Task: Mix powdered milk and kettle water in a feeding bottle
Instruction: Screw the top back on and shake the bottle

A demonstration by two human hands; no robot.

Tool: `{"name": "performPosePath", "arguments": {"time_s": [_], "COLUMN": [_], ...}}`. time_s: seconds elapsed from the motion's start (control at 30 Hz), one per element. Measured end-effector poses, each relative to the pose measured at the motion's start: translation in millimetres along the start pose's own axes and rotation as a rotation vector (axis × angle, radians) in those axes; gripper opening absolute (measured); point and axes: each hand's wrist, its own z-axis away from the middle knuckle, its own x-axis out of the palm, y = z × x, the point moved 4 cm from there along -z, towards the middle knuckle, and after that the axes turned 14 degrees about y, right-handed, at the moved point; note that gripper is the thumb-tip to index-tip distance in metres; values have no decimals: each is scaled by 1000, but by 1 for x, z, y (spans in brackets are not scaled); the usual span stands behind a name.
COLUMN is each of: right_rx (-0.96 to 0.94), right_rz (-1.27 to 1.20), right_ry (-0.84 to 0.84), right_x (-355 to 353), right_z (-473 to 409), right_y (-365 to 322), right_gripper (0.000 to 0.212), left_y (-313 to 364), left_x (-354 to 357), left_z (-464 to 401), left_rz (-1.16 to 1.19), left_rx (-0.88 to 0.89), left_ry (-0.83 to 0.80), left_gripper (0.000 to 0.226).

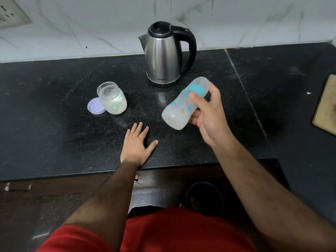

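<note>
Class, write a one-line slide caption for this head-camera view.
Right hand holds tilted, blue-collared plastic feeding bottle beside steel kettle; left hand flat.

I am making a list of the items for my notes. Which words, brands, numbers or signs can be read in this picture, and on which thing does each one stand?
"MILTON": small dark letters low on the steel body of the kettle, just above its black base.
Feeding bottle, held tilted in the right hand: only blue and red printed shapes, blurred; no words or numbers can be read.
Powder jar and its lid: no text visible.
</note>
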Motion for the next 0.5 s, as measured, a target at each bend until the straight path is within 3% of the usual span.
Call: {"name": "performPosePath", "arguments": {"time_s": [0.07, 0.23, 0.4, 0.5], "right_rx": [-7, 21, 4, 9], "right_rz": [-26, 159, -6, 20], "right_ry": [21, -176, -7, -60], "right_x": [1, 5, 0, 2], "right_z": [-3, 8, -2, 3], "right_y": [-5, 5, -6, 1], "right_gripper": [62, 65, 64, 63], "left_y": [0, -1, 1, 0], "left_x": [-1, 0, -1, 0], "left_z": [0, 0, 0, 0], "left_rz": [-3, -11, -1, -8], "left_rx": [0, 5, 3, 6], "left_ry": [2, -6, 0, 0], "left_gripper": [74, 75, 74, 76]}}
